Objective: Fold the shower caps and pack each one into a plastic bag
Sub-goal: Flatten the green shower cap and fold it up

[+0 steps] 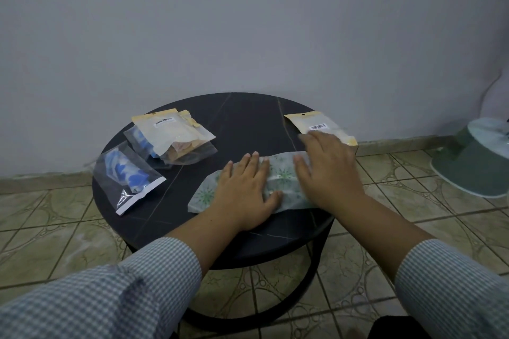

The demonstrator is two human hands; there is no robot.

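Checked blue-and-white sleeves [115,292] sit closest to me, one on each forearm. From my fingers outward: both of my hands lie flat, fingers spread, grasping nothing. My left hand [245,190] and right hand [327,170] press side by side on one folded, translucent white shower cap with green starburst prints [278,176], which runs as a long strip beneath my palms on the round black marble-veined table [248,121]. I count one empty yellow-topped plastic bag [316,124] just beyond my right fingertips, and three packed bags [165,146] well to the left, two showing blue caps.
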